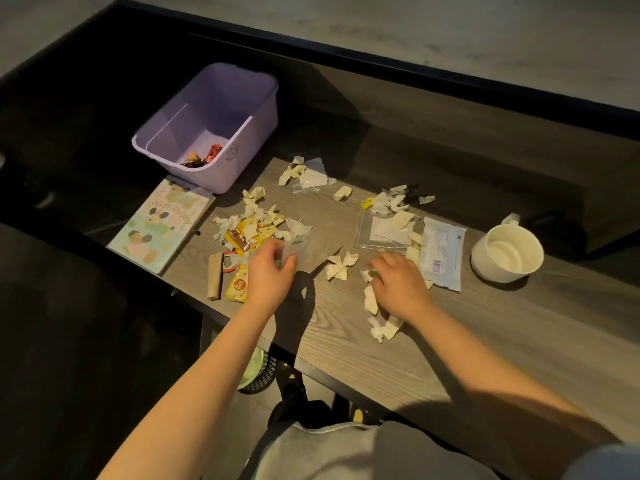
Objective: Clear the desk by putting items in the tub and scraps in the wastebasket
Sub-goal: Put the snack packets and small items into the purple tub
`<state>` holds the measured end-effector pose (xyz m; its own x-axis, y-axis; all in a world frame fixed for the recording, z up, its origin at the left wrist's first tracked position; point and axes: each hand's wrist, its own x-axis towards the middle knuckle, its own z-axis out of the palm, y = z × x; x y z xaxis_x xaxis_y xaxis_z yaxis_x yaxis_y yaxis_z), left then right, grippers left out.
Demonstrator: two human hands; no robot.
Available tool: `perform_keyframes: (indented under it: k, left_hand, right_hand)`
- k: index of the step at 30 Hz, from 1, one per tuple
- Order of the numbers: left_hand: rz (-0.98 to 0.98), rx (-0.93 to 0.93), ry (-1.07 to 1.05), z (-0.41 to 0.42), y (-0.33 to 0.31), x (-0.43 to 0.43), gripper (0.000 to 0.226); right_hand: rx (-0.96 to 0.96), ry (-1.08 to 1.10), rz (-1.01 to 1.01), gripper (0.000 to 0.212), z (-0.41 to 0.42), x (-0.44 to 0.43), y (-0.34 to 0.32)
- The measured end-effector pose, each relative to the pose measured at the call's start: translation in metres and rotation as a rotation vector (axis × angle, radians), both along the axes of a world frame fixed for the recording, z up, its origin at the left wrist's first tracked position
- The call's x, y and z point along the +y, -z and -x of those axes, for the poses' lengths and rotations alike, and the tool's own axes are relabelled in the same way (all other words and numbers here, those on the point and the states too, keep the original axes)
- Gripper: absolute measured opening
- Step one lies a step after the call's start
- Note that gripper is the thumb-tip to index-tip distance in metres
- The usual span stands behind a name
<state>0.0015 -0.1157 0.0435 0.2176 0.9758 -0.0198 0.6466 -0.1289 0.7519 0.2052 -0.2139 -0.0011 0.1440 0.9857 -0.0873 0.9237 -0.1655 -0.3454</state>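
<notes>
Torn paper scraps [258, 216] lie scattered over the wooden desk [485, 341]. My left hand [270, 275] is shut on a small clear plastic bag [294, 251] at the edge of the left pile. Palm down, my right hand [401, 282] rests on scraps [372, 299] near the desk's middle, fingers curled; I cannot tell if it grips any. A lilac tub [242, 133] stands at the back left with a few small wrapped items inside. The wastebasket [258, 372] shows under the desk's front edge.
A pastel picture book [162, 226] lies left of the scraps. Yellow snack packets [237, 284], a wooden-handled tool [214, 277], clear bags [384, 232], a white flat packet [441, 252] and a white mug [507, 252] sit on the desk.
</notes>
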Motion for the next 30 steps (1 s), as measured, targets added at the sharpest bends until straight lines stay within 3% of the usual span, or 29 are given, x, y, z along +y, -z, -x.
perform_keyframes:
  k: [5, 8, 12, 18, 24, 30]
  left_hand:
    - [0.023, -0.018, 0.012, -0.008, -0.002, -0.009, 0.009]
    - [0.039, -0.022, -0.003, -0.008, 0.0, -0.014, 0.01]
    - [0.038, 0.008, -0.041, -0.008, 0.0, -0.019, 0.016]
    - [0.03, 0.044, -0.085, -0.009, 0.0, -0.021, 0.011]
    - [-0.024, 0.029, -0.12, -0.003, -0.006, -0.02, 0.008]
    - [-0.01, -0.082, -0.127, 0.008, -0.014, -0.006, 0.007]
  right_hand:
    - [-0.171, -0.148, 0.302, 0.06, -0.019, -0.01, -0.011]
    - [-0.224, -0.192, 0.363, 0.063, -0.02, -0.004, -0.011]
    - [-0.295, -0.186, 0.322, 0.054, -0.02, 0.005, -0.009]
    - [-0.328, -0.11, 0.075, 0.045, -0.015, 0.009, -0.007]
    - [-0.203, -0.089, 0.039, 0.031, -0.014, 0.009, -0.007]
    - [0.09, 0.022, -0.008, 0.039, -0.007, 0.024, -0.036]
